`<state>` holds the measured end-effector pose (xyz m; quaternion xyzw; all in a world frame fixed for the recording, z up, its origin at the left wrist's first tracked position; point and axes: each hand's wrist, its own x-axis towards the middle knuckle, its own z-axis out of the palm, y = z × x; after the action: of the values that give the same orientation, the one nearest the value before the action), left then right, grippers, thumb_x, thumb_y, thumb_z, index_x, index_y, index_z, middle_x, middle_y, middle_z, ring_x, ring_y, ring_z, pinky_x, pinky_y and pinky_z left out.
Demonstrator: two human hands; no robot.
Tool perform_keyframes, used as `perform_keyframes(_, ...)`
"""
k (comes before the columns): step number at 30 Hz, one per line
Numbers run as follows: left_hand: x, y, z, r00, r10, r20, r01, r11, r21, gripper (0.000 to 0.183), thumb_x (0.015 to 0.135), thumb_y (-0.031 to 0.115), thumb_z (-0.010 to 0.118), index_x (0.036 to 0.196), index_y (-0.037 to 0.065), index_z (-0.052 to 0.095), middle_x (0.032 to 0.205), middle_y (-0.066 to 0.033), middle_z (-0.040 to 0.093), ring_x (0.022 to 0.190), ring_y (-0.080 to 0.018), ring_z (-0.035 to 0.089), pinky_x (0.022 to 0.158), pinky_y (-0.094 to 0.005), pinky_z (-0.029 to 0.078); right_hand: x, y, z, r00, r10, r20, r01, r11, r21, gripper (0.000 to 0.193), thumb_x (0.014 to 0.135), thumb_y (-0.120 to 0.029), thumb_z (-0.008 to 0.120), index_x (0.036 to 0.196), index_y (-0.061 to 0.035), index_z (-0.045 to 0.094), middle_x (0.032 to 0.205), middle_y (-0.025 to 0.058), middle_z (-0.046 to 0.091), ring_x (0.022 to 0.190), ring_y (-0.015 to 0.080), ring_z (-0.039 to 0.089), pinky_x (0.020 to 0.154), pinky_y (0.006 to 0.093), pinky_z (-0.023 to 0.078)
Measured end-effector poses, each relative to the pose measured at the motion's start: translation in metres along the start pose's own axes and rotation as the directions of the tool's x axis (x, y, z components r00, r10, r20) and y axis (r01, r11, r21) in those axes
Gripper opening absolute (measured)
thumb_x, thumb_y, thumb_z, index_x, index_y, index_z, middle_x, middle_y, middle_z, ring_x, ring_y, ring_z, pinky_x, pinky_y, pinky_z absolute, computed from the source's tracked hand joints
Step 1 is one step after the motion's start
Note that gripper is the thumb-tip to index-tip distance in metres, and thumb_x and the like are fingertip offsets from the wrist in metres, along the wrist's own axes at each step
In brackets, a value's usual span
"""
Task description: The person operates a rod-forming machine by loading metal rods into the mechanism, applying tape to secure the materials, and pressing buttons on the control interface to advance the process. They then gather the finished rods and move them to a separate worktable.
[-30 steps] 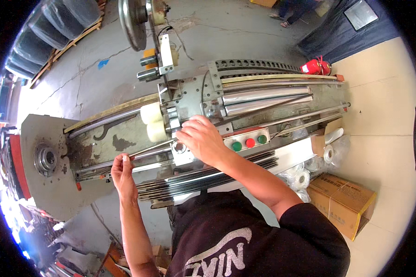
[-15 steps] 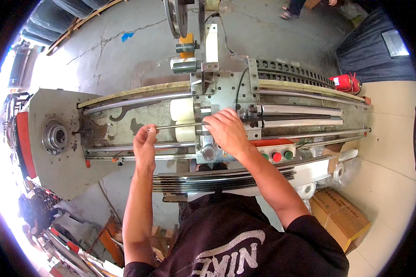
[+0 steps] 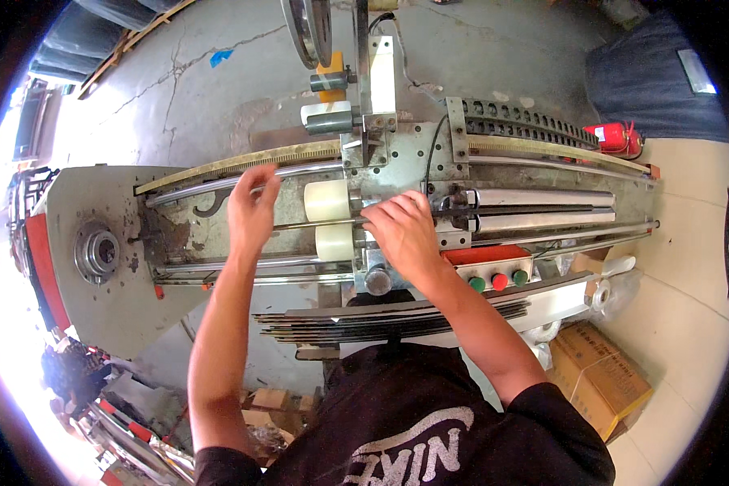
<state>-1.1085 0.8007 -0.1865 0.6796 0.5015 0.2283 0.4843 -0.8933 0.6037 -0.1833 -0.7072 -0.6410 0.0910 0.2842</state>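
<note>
A thin metal rod (image 3: 316, 223) runs crosswise between two cream-coloured rollers (image 3: 326, 199) at the machine's middle. My right hand (image 3: 403, 236) pinches the rod just right of the rollers, beside the metal carriage plate (image 3: 405, 150). The rod's left end lies by the wrist of my left hand (image 3: 252, 212). That hand is raised, its fingers loosely bent and apart, with nothing visible in it. To the right of my right hand, two shiny long bars (image 3: 543, 199) stretch along the machine.
Several thin rods (image 3: 340, 326) lie on a ledge before my body. A red box with green and red buttons (image 3: 500, 281) sits right of my right forearm. The grey machine head (image 3: 81, 300) stands left. A cardboard box (image 3: 599, 377) and red fire extinguisher (image 3: 616, 139) are right.
My left hand has let go of the rod's left end and moved up and away from it. My right hand still grips the rod. The person's leg at the far top has gone from view.
</note>
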Motion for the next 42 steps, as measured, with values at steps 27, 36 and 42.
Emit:
perform_keyframes(27,0.004,-0.095,-0.003,0.657,-0.429,0.621,0.63,0.764,-0.139,0.029,0.106,0.023,0.068,0.127,0.005,0.074,0.109,-0.0069,0.078,0.1,-0.0167,0.075,0.089,-0.034,0.063,-0.01,-0.01,-0.019,1.0,-0.002,-0.001,0.002,0.999,0.034,0.031,0.073,-0.012,0.088,0.1,-0.0108,0.072,0.099,0.0009,0.067,0.096,0.0232,0.064,0.098,0.0441,0.046)
perform_keyframes(36,-0.01,-0.092,0.02,0.592,-0.404,0.697,0.716,0.661,-0.224,0.03,0.104,0.014,0.066,0.134,0.01,0.069,0.114,-0.0071,0.077,0.103,-0.0169,0.075,0.089,-0.0333,0.063,-0.016,-0.015,-0.028,0.999,-0.012,0.03,0.01,0.999,0.05,0.03,0.074,-0.011,0.087,0.101,-0.0099,0.073,0.098,0.0007,0.068,0.095,0.0224,0.064,0.097,0.0441,0.046)
perform_keyframes(42,0.005,-0.033,0.021,0.511,-0.471,0.719,0.628,0.776,0.062,0.025,0.094,0.011,0.077,0.118,0.003,0.076,0.108,-0.007,0.078,0.1,-0.0164,0.074,0.092,-0.0347,0.062,-0.02,-0.015,-0.029,1.0,-0.006,0.019,0.005,0.997,0.082,0.031,0.074,-0.012,0.087,0.102,-0.0102,0.074,0.099,0.001,0.069,0.096,0.023,0.065,0.098,0.0438,0.046)
